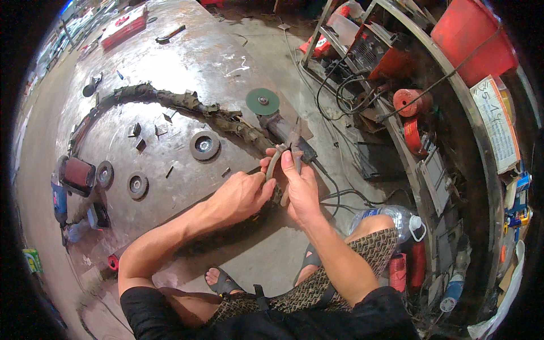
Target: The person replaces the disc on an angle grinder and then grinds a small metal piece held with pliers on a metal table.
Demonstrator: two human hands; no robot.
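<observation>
Both my hands are together at the table's right edge, on a pair of pliers [294, 139] whose jaws point away from me. My left hand [243, 195] is closed, its thumb and fingers pinching the curved brown left handle. My right hand [302, 190] is wrapped about the other handle, thumb up near the pivot. Just beyond them lies an angle grinder [276, 126] with a green disc [262, 101]. A thick cable in tattered dark wrapping [187, 101] arcs across the table to beside my fingers; its near end is hidden.
On the metal table [187, 62] lie a flap disc [204, 146], two smaller grinding discs, small metal pieces [134, 130] and a blue power tool [59, 198]. To the right stands a metal rack [396, 136] with cables and red spools. A plastic bottle [391, 218] lies near my knee.
</observation>
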